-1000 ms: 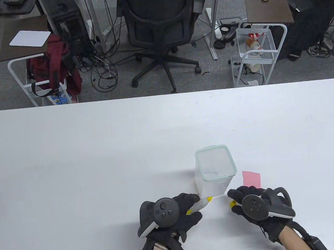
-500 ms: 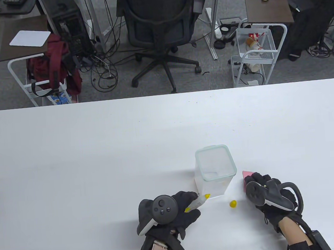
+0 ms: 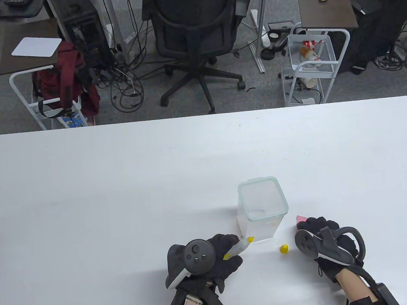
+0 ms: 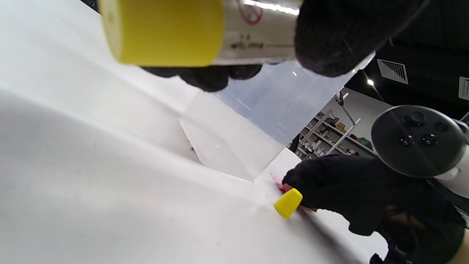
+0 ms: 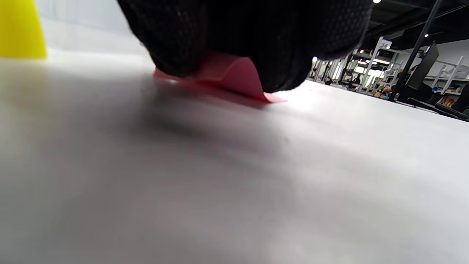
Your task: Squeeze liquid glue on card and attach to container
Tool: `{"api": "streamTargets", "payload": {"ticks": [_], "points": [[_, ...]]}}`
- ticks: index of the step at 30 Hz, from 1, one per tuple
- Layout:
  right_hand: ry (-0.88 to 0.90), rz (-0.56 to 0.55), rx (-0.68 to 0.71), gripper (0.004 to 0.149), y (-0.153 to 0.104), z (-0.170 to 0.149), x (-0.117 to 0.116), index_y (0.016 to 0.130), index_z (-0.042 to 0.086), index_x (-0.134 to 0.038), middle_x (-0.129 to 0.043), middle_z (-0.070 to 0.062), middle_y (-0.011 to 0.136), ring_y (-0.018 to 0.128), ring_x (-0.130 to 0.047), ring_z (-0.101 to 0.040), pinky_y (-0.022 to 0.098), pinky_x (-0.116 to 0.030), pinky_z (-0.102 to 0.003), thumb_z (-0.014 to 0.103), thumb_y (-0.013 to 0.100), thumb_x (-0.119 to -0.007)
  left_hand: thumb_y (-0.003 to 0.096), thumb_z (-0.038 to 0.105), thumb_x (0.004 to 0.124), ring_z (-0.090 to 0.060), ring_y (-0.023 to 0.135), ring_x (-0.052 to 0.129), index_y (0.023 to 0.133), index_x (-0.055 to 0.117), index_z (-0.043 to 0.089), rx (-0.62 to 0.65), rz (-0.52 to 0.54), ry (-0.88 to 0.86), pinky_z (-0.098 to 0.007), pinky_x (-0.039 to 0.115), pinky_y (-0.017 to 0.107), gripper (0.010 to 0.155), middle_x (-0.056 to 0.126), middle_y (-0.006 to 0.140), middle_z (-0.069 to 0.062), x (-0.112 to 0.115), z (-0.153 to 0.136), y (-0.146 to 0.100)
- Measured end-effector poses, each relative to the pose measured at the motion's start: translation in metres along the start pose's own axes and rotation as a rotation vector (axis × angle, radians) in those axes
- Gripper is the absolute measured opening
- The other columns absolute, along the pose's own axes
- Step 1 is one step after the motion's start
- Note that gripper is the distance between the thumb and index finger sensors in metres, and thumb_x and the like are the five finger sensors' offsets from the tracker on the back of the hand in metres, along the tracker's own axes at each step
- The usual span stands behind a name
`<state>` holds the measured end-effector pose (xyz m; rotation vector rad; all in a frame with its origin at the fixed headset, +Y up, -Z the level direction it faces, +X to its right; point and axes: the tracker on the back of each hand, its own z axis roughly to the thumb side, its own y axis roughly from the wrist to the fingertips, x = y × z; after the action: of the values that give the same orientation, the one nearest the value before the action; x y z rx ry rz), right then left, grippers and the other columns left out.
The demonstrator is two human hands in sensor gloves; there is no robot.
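Observation:
My left hand [image 3: 236, 250] grips a white glue tube [image 3: 240, 247] with its yellow nozzle uncapped, pointing at the foot of the clear lidded container [image 3: 262, 207]. In the left wrist view the tube [image 4: 253, 33] lies across the top. The yellow cap [image 3: 284, 248] stands loose on the table between my hands. My right hand [image 3: 306, 224] lies over the pink card [image 3: 301, 218], to the right of the container. In the right wrist view my fingertips [image 5: 176, 44] pinch the card [image 5: 234, 75], which bows up off the table. Most of the card is hidden in the table view.
The white table [image 3: 123, 201] stretches wide to the left and behind the container. An office chair [image 3: 194, 30] and carts stand on the floor beyond its far edge.
My right hand left the tube's nozzle, the cap ended up on the table, and the hand moved right onto the pink card. The left hand kept the tube almost still.

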<state>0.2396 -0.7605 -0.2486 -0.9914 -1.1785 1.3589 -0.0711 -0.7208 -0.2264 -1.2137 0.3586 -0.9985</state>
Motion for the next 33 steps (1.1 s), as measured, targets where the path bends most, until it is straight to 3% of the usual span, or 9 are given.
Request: {"api": "streamTargets", "payload": {"ticks": [5, 7, 11, 15, 17, 27, 33], "points": [[0.219, -0.249, -0.046, 0.038, -0.016, -0.017, 0.038, 0.086, 0.018, -0.082, -0.087, -0.007, 0.088, 0.066, -0.093, -0.029, 0.053, -0.079, -0.044, 0.035, 0.053, -0.079, 0.0404, 0.051, 0.085, -0.022, 0.066, 0.097, 0.094, 0.073, 0.028, 0.005, 0.025, 0.012, -0.037, 0.086, 0.053, 0.060, 0.089, 0.084, 0.002, -0.004, 0.002, -0.004], [0.386, -0.367, -0.048, 0.038, -0.028, -0.028, 0.060, 0.086, 0.017, -0.082, -0.088, -0.007, 0.087, 0.064, -0.094, -0.029, 0.052, -0.080, -0.044, 0.035, 0.053, -0.079, 0.0404, 0.051, 0.085, -0.022, 0.066, 0.097, 0.094, 0.073, 0.028, 0.007, 0.049, 0.020, -0.037, 0.086, 0.053, 0.060, 0.089, 0.084, 0.001, -0.008, 0.004, -0.008], [0.767, -0.453, -0.036, 0.038, -0.046, -0.044, 0.082, 0.086, 0.016, -0.082, -0.089, -0.009, 0.086, 0.062, -0.096, -0.029, 0.049, -0.082, -0.043, 0.035, 0.054, -0.078, 0.0403, 0.051, 0.085, -0.021, 0.065, 0.097, 0.094, 0.073, 0.028, 0.021, 0.087, 0.027, -0.036, 0.086, 0.053, 0.060, 0.089, 0.084, 0.002, -0.013, 0.009, -0.013], [1.246, -0.303, 0.037, 0.038, -0.053, -0.044, 0.083, 0.086, 0.015, -0.082, -0.089, -0.010, 0.085, 0.060, -0.096, -0.029, 0.047, -0.083, -0.042, 0.035, 0.054, -0.078, 0.0401, 0.052, 0.085, -0.021, 0.065, 0.097, 0.094, 0.073, 0.028, 0.062, 0.126, 0.050, -0.036, 0.086, 0.052, 0.060, 0.089, 0.084, 0.002, -0.017, 0.021, -0.016], [1.367, -0.183, 0.065, 0.038, -0.054, -0.038, 0.075, 0.086, 0.014, -0.082, -0.089, -0.011, 0.085, 0.060, -0.097, -0.029, 0.046, -0.083, -0.041, 0.035, 0.055, -0.078, 0.0399, 0.052, 0.085, -0.020, 0.064, 0.097, 0.094, 0.073, 0.028, 0.089, 0.130, 0.073, -0.036, 0.085, 0.051, 0.060, 0.090, 0.084, 0.002, -0.016, 0.029, -0.017], [1.442, 0.087, 0.049, 0.039, -0.050, 0.003, 0.032, 0.086, 0.013, -0.081, -0.090, -0.012, 0.082, 0.056, -0.100, -0.027, 0.041, -0.086, -0.037, 0.037, 0.056, -0.076, 0.0404, 0.050, 0.085, -0.020, 0.061, 0.097, 0.094, 0.077, 0.029, 0.173, 0.134, 0.248, -0.036, 0.085, 0.049, 0.058, 0.091, 0.083, 0.002, -0.013, 0.059, -0.024], [1.512, 0.188, 0.005, 0.039, -0.049, 0.018, 0.007, 0.087, 0.013, -0.080, -0.089, -0.012, 0.083, 0.056, -0.100, -0.026, 0.040, -0.087, -0.036, 0.037, 0.057, -0.075, 0.0391, 0.049, 0.082, -0.018, 0.067, 0.094, 0.094, 0.078, 0.034, 0.141, 0.140, 0.694, -0.036, 0.080, 0.057, 0.057, 0.090, 0.086, 0.006, -0.003, 0.078, -0.028]]}}
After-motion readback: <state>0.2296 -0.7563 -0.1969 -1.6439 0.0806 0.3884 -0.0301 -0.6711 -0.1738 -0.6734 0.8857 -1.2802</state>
